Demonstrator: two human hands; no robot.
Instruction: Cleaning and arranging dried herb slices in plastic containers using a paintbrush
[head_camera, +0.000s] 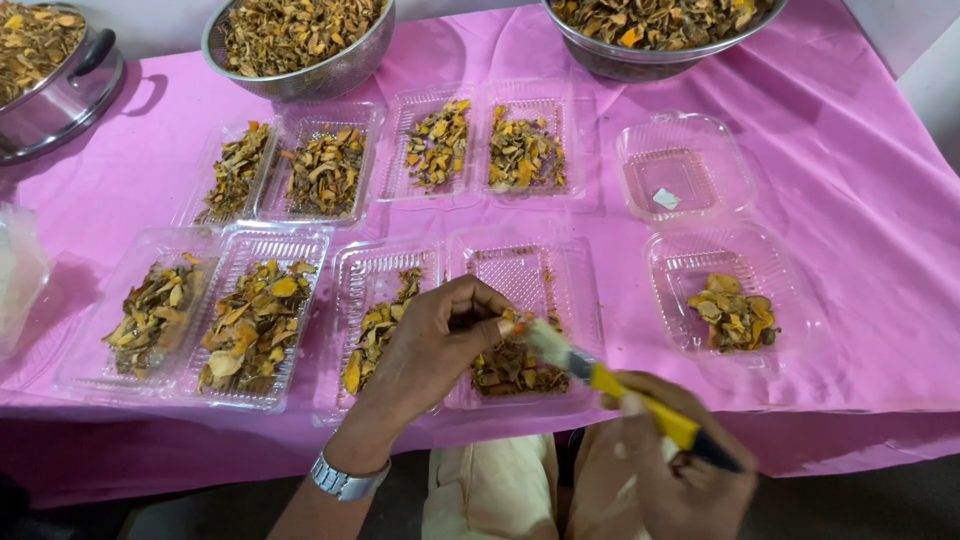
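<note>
Left hand (440, 345) pinches dried pieces over clear tray (575, 290); right hand (665, 470), at 5 o'clock, grips yellow-handled brush (620, 390). Sweep bristles gently inward.

Hands (560, 400) with brush (600, 380) over tray (575, 290)

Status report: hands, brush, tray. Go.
Left hand pinching brush bristles over centre tray. Right hand gripping brush handle. Dried pieces under bristles. Nothing blocking.
</note>
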